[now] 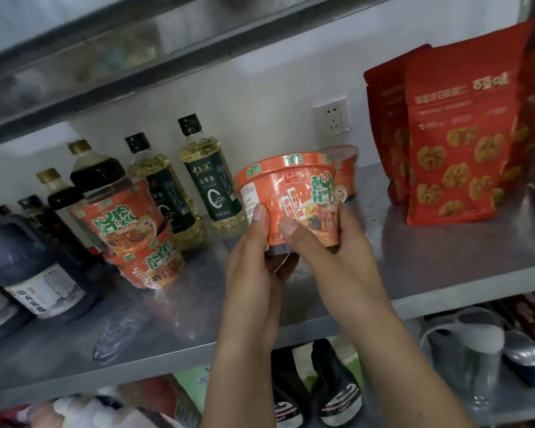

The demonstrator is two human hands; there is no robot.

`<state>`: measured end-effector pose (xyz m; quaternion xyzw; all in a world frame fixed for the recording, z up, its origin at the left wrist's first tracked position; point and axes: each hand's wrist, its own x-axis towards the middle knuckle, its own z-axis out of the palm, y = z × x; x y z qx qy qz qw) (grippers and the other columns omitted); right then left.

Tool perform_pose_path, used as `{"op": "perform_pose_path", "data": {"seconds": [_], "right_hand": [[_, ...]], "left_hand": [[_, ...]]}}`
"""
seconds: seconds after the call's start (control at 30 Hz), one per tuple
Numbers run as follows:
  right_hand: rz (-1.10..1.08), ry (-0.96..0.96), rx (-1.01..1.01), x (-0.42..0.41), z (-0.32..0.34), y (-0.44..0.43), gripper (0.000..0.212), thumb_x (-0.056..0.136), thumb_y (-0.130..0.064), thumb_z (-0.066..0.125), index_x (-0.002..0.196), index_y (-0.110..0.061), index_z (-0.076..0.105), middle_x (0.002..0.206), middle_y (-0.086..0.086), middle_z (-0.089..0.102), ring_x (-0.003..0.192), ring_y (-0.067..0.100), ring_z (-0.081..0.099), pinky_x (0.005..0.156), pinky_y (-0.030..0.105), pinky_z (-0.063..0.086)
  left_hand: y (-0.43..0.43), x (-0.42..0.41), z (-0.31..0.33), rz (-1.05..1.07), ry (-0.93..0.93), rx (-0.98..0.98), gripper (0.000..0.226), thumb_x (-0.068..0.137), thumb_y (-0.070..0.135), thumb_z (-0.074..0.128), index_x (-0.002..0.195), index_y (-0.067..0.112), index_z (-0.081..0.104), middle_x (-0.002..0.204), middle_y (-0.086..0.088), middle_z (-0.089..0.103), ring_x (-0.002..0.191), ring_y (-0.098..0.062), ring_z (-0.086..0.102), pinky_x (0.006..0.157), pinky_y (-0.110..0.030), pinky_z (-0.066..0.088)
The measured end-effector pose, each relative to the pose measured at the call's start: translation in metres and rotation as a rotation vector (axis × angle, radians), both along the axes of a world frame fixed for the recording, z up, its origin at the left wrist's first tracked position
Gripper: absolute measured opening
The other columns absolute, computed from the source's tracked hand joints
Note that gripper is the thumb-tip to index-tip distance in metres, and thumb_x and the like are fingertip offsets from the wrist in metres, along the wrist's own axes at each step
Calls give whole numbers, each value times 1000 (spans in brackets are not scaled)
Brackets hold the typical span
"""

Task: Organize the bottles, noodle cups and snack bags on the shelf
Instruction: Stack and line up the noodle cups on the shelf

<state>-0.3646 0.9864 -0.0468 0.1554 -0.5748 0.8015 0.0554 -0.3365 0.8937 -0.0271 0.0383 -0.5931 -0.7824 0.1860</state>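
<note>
I hold an orange noodle cup above the steel shelf, my left hand on its left side and bottom, my right hand on its lower right. Behind it another noodle cup stands on the shelf. To the left, two noodle cups are stacked, the lower one tilted. Two yellow oil bottles stand at the back, with dark sauce bottles and a large dark jug further left. Red snack bags stand upright on the right.
A wall socket sits behind the shelf. An upper shelf hangs overhead. On the lower shelf are black slippers, a grey kettle and assorted packets. Bare shelf surface lies at the front middle and between cups and bags.
</note>
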Motion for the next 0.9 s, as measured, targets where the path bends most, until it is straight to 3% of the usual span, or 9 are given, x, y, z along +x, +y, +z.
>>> {"op": "perform_pose_path", "data": {"seconds": [0.13, 0.27, 0.37, 0.43, 0.53, 0.6, 0.77, 0.83, 0.9], "right_hand": [[-89, 49, 161, -6, 0, 3, 106, 67, -55, 84, 150, -38, 22, 125, -21, 55, 107, -6, 60, 80, 13, 49], [-62, 145, 176, -6, -2, -1, 110, 60, -53, 84, 146, -55, 14, 133, -31, 43, 120, -2, 56, 97, 32, 53], [-21, 197, 198, -7, -3, -1, 121, 50, -63, 84, 148, -52, 14, 147, -28, 34, 136, 0, 42, 110, 39, 45], [-9, 218, 191, -9, -1, 0, 113, 50, -63, 85, 146, -54, 25, 147, -27, 36, 135, 2, 44, 108, 39, 47], [-93, 246, 148, -12, 4, -2, 89, 53, -47, 89, 126, -63, 41, 129, -37, 48, 123, -6, 50, 101, 29, 49], [-159, 258, 156, -14, 7, -4, 85, 56, -37, 91, 124, -59, 45, 126, -35, 52, 120, -8, 51, 100, 24, 47], [-225, 220, 119, -15, 7, -7, 74, 64, -41, 89, 129, -45, 54, 130, -24, 58, 123, 1, 54, 102, 37, 50], [-258, 208, 79, -14, 8, -7, 65, 70, -42, 86, 129, -39, 58, 128, -19, 61, 120, 4, 57, 99, 39, 52], [-289, 200, 63, -14, 9, -6, 55, 77, -41, 83, 127, -33, 62, 124, -16, 65, 116, 4, 60, 97, 38, 53]], "left_hand": [[-6, -3, 3, -2, -28, -117, 65, 80, 57, 65, 132, 19, 61, 121, -6, 72, 116, -22, 67, 110, -49, 45], [-9, -3, 8, -76, -44, -65, 59, 81, 45, 72, 130, 14, 62, 120, -8, 73, 113, -25, 69, 102, -43, 49], [-15, -2, 15, -129, -57, 105, 56, 82, 45, 63, 126, 11, 65, 119, -12, 73, 112, -27, 69, 93, -39, 56], [-16, -2, 18, -198, -90, 253, 64, 83, 54, 59, 129, 9, 64, 122, -14, 71, 113, -28, 69, 91, -36, 58], [-9, -3, 15, -318, -157, 462, 76, 83, 66, 56, 125, 5, 68, 124, -18, 69, 111, -29, 70, 90, -38, 56], [-6, -5, 10, -375, -193, 568, 77, 84, 68, 57, 123, 2, 70, 125, -19, 68, 110, -29, 70, 95, -40, 53], [-10, -9, 5, -431, -237, 672, 78, 85, 61, 64, 136, 3, 58, 136, -20, 61, 134, -29, 53, 117, -39, 37], [-9, -8, 4, -440, -263, 716, 77, 86, 59, 66, 134, 0, 59, 135, -21, 62, 134, -29, 53, 119, -37, 34], [-7, -5, 3, -455, -274, 735, 75, 87, 58, 66, 131, -2, 62, 132, -22, 63, 130, -30, 57, 115, -39, 41]]}}
